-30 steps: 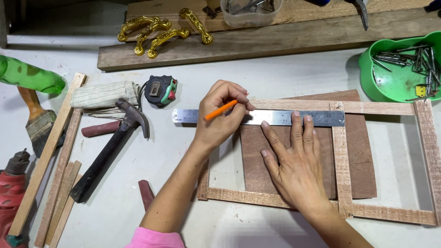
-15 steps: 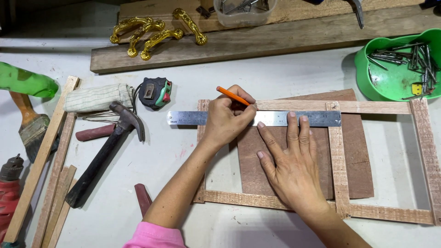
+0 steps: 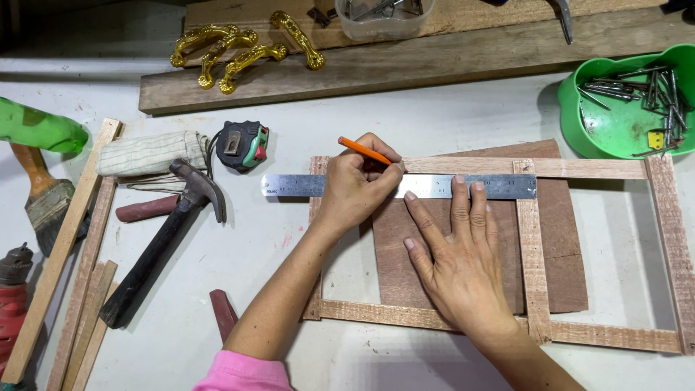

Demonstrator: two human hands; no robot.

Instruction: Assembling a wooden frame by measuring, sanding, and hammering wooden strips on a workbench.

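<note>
My left hand [image 3: 355,190] is shut on an orange pencil [image 3: 364,151], its tip down at the upper edge of a steel ruler [image 3: 478,186]. The ruler lies across the top of a wooden slat frame [image 3: 601,169] and a brown board [image 3: 565,239] under it. My right hand [image 3: 457,262] is spread flat on the board, its fingertips pressing on the ruler's lower edge.
To the left lie a hammer [image 3: 163,242], tape measure [image 3: 242,145], folded cloth [image 3: 148,153], paintbrush [image 3: 47,199], loose wooden strips [image 3: 61,246] and a drill [image 3: 14,297]. A green bowl of nails [image 3: 626,101] sits at right. Gold handles [image 3: 242,47] rest on a plank [image 3: 405,61] behind.
My left hand has turned the pencil from pointing down-left over the ruler to standing tip down at the ruler's upper edge. The right hand stays pressed flat.
</note>
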